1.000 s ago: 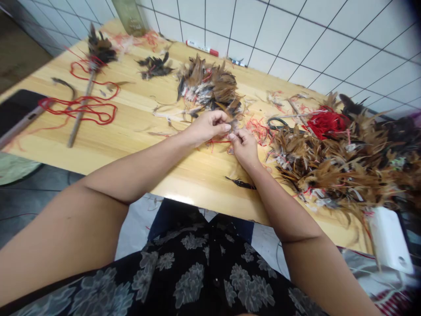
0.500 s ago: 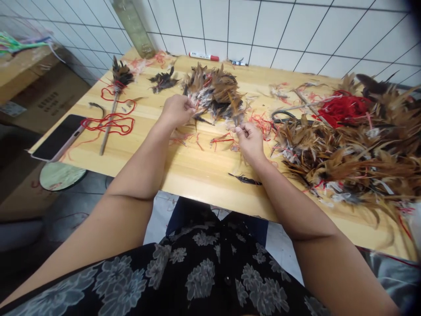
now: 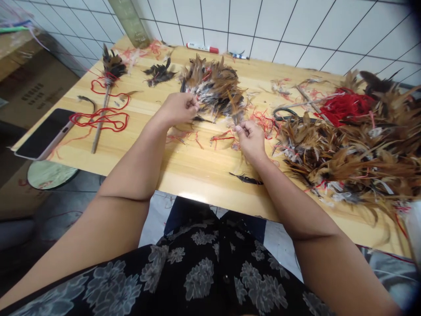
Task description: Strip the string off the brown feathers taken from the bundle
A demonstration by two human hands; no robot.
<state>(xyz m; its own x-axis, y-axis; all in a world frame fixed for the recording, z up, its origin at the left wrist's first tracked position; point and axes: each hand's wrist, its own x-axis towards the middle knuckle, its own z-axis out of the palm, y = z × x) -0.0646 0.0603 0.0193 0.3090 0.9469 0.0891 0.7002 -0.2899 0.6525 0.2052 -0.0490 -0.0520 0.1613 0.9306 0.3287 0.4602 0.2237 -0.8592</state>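
Observation:
A small heap of brown and black feathers (image 3: 215,83) with whitish down at its base lies on the wooden table, in front of both hands. At the heap's near left edge is my left hand (image 3: 180,107), its fingers curled together; whatever they may hold is hidden. My right hand (image 3: 251,139) pinches the lower end of a brown feather (image 3: 237,107) between thumb and fingertips, with its tip pointing up and away beside the heap. Red string scraps (image 3: 223,138) lie between the hands. A loose black feather (image 3: 246,178) rests close to the table's front edge.
A large feather pile (image 3: 355,153), a red string bundle (image 3: 347,107) and black-handled scissors (image 3: 286,114) lie to the right. Leftward are a stick with feathers at its top (image 3: 103,114), red cord (image 3: 115,120), and a phone (image 3: 44,134). Markers (image 3: 202,48) lie by the tiled wall.
My left hand has turned slightly and its fingers are curled more tightly by the heap. My right hand still pinches the feather in nearly the same spot. The camera view has shifted a little.

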